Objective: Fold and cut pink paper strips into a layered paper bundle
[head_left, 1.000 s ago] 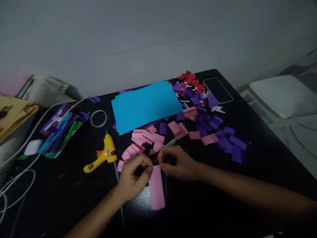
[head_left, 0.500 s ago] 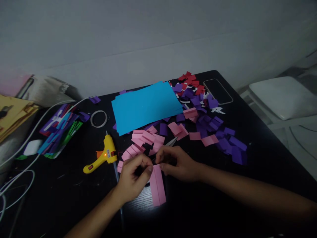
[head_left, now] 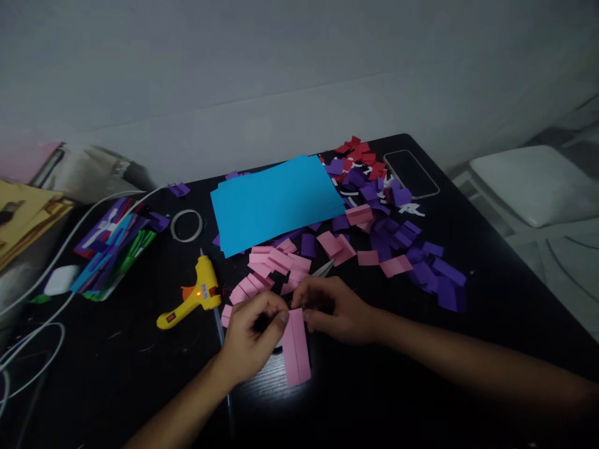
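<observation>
A creased pink paper strip (head_left: 296, 352) hangs down over the black table, its long fold line running lengthwise. At its upper left corner, my left hand (head_left: 255, 333) pinches it between thumb and fingers. My right hand (head_left: 339, 310) is curled at the upper right corner, thumb against the edge and fingertips close to the left ones. Just beyond my hands lie many folded pink paper pieces (head_left: 279, 260). Scissors (head_left: 324, 268) show only their blade tips past my right hand; their handles are mostly hidden.
Left of my hands lies a yellow glue gun (head_left: 196, 296) with its light on. Blue sheets (head_left: 276, 202) lie at the back, with purple pieces (head_left: 449, 293) and red pieces (head_left: 360, 149) to the right. A phone (head_left: 412, 173), a tape roll (head_left: 186, 225) and white cables (head_left: 51, 324) also surround the work.
My hands keep their hold at the top of the pink strip. The strip's lower end has shifted very slightly up and left; the rest looks the same.
</observation>
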Demonstrator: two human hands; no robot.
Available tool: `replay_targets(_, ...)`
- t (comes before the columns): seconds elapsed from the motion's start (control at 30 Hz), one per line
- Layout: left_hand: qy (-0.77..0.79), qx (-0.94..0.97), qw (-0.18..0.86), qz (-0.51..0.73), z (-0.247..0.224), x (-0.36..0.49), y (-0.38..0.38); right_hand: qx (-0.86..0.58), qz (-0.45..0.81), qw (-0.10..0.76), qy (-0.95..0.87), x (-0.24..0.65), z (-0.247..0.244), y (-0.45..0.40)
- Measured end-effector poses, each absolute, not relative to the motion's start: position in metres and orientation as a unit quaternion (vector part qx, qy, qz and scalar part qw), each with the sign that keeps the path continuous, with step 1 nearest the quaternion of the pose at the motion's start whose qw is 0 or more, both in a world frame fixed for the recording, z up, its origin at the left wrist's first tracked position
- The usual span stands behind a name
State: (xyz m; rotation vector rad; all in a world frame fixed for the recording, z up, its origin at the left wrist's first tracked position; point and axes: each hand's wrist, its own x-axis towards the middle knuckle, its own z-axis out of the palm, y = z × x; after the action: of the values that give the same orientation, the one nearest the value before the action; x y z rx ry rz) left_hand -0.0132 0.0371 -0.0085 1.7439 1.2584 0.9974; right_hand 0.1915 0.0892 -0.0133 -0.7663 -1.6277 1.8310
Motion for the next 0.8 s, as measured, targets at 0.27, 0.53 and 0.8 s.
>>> replay_targets(0.27,0.499,0.656,0.403,0.397,-0.0134,-0.0137,0.0338,-0.284,0.684,0.292,-0.605,0.1925,-0.0111,0.0878)
replay_targets(0.53,0.504,0.646,0.411,0.399,-0.0153,-0.0136,0.0349,-0.287,0.689,0.291,-0.598,0.192,-0.0134,0.0884)
replay_targets(0.8,0.505,0.643,0.412,0.402,-0.0129,-0.012,0.0341,-0.273,0.725,0.296,-0.558,0.1913,-0.0184,0.0867)
